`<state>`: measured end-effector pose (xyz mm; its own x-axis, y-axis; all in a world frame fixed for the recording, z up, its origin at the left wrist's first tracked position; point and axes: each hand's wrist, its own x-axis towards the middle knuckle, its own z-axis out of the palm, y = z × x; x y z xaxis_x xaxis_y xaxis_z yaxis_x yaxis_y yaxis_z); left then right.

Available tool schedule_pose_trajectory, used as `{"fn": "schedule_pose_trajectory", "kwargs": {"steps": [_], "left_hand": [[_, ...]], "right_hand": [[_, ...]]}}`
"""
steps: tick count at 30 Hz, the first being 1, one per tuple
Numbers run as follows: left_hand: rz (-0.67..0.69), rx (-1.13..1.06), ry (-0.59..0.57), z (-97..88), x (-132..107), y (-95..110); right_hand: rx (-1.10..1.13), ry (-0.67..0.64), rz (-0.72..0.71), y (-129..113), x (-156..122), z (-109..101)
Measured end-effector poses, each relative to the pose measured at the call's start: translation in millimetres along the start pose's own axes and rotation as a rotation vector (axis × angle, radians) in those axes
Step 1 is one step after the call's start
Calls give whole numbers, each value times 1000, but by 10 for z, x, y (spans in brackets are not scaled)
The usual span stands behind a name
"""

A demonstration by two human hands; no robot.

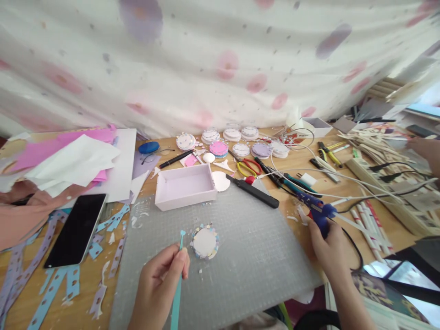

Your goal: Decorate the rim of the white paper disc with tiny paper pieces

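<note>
My left hand (161,279) is closed on a thin teal strip (176,293), pinched between thumb and fingers, its small light-blue tip pointing up. Just right of it, on the grey cutting mat (247,256), lies a round white disc (205,241) edged with small pastel pieces. At the mat's right edge, my right hand (328,243) is wrapped round the grip of a blue hot glue gun (318,213), with a white glue stick poking out of its back. The nozzle points away and to the left, apart from the disc.
A pale open box (185,185) and a black-handled tool (257,193) lie at the mat's far side. Behind stand several decorated discs (219,148). Pliers (247,168), cables and a power strip (392,197) crowd the right. A phone (77,230) lies left. Another person's hand (426,149) shows far right.
</note>
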<state>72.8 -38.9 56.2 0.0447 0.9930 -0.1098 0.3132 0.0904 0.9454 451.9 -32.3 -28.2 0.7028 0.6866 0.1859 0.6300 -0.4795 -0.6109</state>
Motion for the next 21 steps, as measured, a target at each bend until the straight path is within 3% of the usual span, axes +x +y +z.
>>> {"fn": "schedule_pose_trajectory", "kwargs": {"steps": [5, 8, 10, 15, 21], "left_hand": [[16, 21, -8, 14, -66, 20], [69, 45, -49, 48, -72, 91], [136, 78, -82, 88, -57, 154], [310, 171, -149, 180, -36, 251], [328, 188, -177, 181, -85, 254]], "right_hand": [[29, 32, 132, -350, -74, -109], [137, 6, 228, -636, -311, -292], [251, -81, 227, -852, -527, -381], [463, -254, 2, -1281, -987, -373], [406, -292, -256, -1349, -1072, -310]]}}
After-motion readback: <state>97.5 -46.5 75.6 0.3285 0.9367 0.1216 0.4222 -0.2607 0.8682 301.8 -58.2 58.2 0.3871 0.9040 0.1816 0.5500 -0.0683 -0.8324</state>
